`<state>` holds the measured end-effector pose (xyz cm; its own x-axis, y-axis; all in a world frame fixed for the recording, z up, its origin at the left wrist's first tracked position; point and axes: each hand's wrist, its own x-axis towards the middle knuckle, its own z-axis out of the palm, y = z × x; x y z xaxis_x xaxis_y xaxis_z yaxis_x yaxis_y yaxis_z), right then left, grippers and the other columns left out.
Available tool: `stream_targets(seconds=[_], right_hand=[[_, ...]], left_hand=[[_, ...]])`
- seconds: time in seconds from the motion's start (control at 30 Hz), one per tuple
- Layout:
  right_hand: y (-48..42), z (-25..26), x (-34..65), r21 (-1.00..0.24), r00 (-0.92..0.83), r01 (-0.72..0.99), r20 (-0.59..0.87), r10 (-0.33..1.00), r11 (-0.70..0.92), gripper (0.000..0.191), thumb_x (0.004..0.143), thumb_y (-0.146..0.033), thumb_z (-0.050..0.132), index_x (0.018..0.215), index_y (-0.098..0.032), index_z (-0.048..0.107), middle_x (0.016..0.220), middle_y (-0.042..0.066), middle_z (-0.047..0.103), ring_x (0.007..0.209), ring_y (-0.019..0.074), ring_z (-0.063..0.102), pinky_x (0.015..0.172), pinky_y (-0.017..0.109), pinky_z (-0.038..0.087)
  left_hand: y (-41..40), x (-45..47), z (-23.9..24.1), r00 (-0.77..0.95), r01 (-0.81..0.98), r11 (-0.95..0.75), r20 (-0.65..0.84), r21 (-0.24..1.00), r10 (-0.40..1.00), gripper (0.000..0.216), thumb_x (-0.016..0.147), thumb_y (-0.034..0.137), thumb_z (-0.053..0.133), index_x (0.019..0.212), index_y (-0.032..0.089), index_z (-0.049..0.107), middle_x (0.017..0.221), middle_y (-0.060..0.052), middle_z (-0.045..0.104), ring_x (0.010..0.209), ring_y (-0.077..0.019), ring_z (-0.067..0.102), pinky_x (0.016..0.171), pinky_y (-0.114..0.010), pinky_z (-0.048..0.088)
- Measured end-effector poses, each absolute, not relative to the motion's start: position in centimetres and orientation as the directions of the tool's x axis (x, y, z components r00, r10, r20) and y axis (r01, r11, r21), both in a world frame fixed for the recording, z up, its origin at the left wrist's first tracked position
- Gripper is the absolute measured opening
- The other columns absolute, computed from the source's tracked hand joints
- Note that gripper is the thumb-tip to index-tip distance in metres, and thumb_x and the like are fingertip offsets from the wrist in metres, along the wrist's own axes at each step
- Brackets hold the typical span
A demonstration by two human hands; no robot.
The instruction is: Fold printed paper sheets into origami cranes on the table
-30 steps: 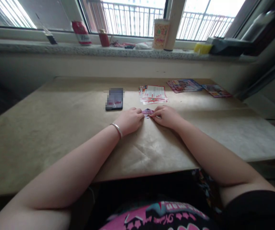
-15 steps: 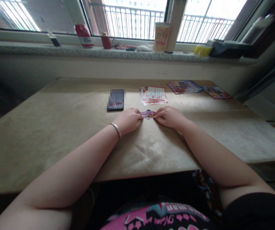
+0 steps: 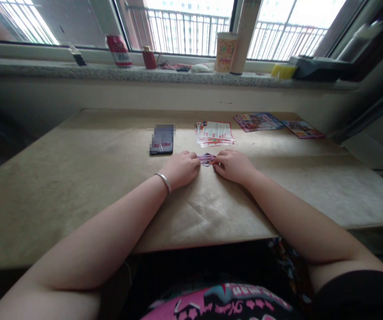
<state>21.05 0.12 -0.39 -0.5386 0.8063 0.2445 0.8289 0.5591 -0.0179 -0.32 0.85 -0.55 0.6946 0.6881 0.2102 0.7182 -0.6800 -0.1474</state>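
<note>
A small folded piece of colourful printed paper (image 3: 206, 158) lies on the brown paper-covered table (image 3: 78, 178). My left hand (image 3: 181, 168), with a silver bangle on its wrist, pinches the paper's left end. My right hand (image 3: 233, 165) pinches its right end. Both hands rest on the table, fingers curled, and most of the paper is hidden between them. A stack of printed leaflets (image 3: 214, 132) lies just beyond my hands.
A dark phone (image 3: 161, 139) lies left of the leaflets. More colourful sheets (image 3: 257, 121) and another sheet (image 3: 302, 129) sit at the far right. The windowsill (image 3: 165, 74) holds a red can (image 3: 119, 45), a small red jar, a paper cup (image 3: 225, 52) and a yellow sponge (image 3: 283, 70).
My hands have stayed on the folded paper; the right hand's fingers shifted slightly along it. The view tilted a little.
</note>
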Motion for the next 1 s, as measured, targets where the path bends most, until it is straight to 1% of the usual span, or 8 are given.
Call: stream_targets(seconds=[0.2, 0.27, 0.33, 0.4, 0.57, 0.7, 0.87, 1.0], right_hand=[[0.2, -0.7, 21.2, -0.038, -0.556, 0.811, 0.257, 0.79, 0.583, 0.032, 0.091, -0.031, 0.046, 0.11, -0.026, 0.071, 0.095, 0.006, 0.068, 0.087, 0.0196, 0.06, 0.077, 0.03, 0.041], [0.2, -0.8, 21.1, -0.029, -0.562, 0.808, 0.26, 0.785, 0.588, 0.032, 0.091, -0.031, 0.046, 0.111, -0.027, 0.071, 0.095, 0.006, 0.067, 0.086, 0.0196, 0.06, 0.076, 0.03, 0.041], [0.2, -0.8, 21.0, -0.017, -0.566, 0.807, 0.26, 0.782, 0.59, 0.033, 0.091, -0.031, 0.045, 0.11, -0.027, 0.071, 0.095, 0.007, 0.067, 0.086, 0.0199, 0.059, 0.075, 0.03, 0.041], [0.1, -0.7, 20.9, 0.002, -0.575, 0.805, 0.25, 0.779, 0.593, 0.033, 0.091, -0.03, 0.045, 0.11, -0.025, 0.071, 0.095, 0.008, 0.066, 0.088, 0.0203, 0.059, 0.076, 0.031, 0.041], [-0.2, -0.6, 20.6, 0.06, -0.589, 0.802, 0.244, 0.771, 0.594, 0.033, 0.092, -0.029, 0.044, 0.111, -0.025, 0.07, 0.092, 0.008, 0.066, 0.086, 0.0207, 0.058, 0.075, 0.032, 0.04], [-0.1, -0.6, 20.0, 0.111, -0.605, 0.794, 0.241, 0.759, 0.598, 0.032, 0.09, -0.027, 0.044, 0.102, -0.019, 0.073, 0.089, 0.01, 0.066, 0.083, 0.0212, 0.058, 0.074, 0.032, 0.039], [0.0, -0.4, 20.0, 0.098, -0.598, 0.798, 0.243, 0.764, 0.594, 0.032, 0.09, -0.028, 0.044, 0.092, -0.019, 0.074, 0.088, 0.009, 0.067, 0.083, 0.0206, 0.059, 0.074, 0.032, 0.039], [0.1, -0.4, 20.8, 0.053, -0.562, 0.821, 0.254, 0.787, 0.569, 0.032, 0.09, -0.031, 0.045, 0.097, -0.022, 0.075, 0.088, 0.007, 0.069, 0.081, 0.02, 0.059, 0.072, 0.032, 0.039]], left_hand=[[0.8, -0.5, -0.7, 0.69, 0.722, -0.673, 0.233, -0.161, 0.685, 0.031, 0.093, 0.028, 0.039, 0.096, 0.016, 0.067, 0.095, -0.009, 0.065, 0.088, -0.0227, 0.058, 0.08, -0.035, 0.047], [0.8, -0.4, -0.8, 0.695, 0.718, -0.675, 0.242, -0.173, 0.677, 0.031, 0.092, 0.028, 0.041, 0.105, 0.017, 0.066, 0.097, -0.01, 0.064, 0.089, -0.0236, 0.058, 0.08, -0.036, 0.046], [0.6, -0.3, -0.8, 0.704, 0.708, -0.684, 0.25, -0.177, 0.665, 0.032, 0.091, 0.027, 0.043, 0.114, 0.021, 0.064, 0.1, -0.009, 0.064, 0.091, -0.0239, 0.058, 0.082, -0.038, 0.044], [0.4, -0.2, -0.9, 0.704, 0.707, -0.686, 0.257, -0.17, 0.662, 0.034, 0.091, 0.028, 0.043, 0.118, 0.026, 0.064, 0.1, -0.009, 0.063, 0.092, -0.0238, 0.057, 0.084, -0.039, 0.042], [0.3, 0.1, -1.1, 0.663, 0.742, -0.66, 0.271, -0.116, 0.698, 0.033, 0.09, 0.029, 0.046, 0.117, 0.027, 0.064, 0.105, -0.008, 0.063, 0.098, -0.0242, 0.056, 0.089, -0.04, 0.039], [0.6, 0.4, -1.0, 0.643, 0.761, -0.643, 0.25, -0.092, 0.724, 0.031, 0.088, 0.025, 0.046, 0.111, 0.026, 0.067, 0.104, -0.008, 0.064, 0.098, -0.0236, 0.056, 0.09, -0.039, 0.038], [0.6, 0.3, -0.8, 0.678, 0.728, -0.675, 0.27, -0.119, 0.684, 0.031, 0.089, 0.027, 0.045, 0.109, 0.025, 0.069, 0.1, -0.008, 0.066, 0.093, -0.0235, 0.058, 0.088, -0.04, 0.038], [0.3, 0.1, -0.4, 0.659, 0.749, -0.646, 0.276, -0.147, 0.7, 0.031, 0.089, 0.028, 0.045, 0.099, 0.023, 0.073, 0.092, -0.007, 0.068, 0.087, -0.024, 0.06, 0.083, -0.041, 0.037]])
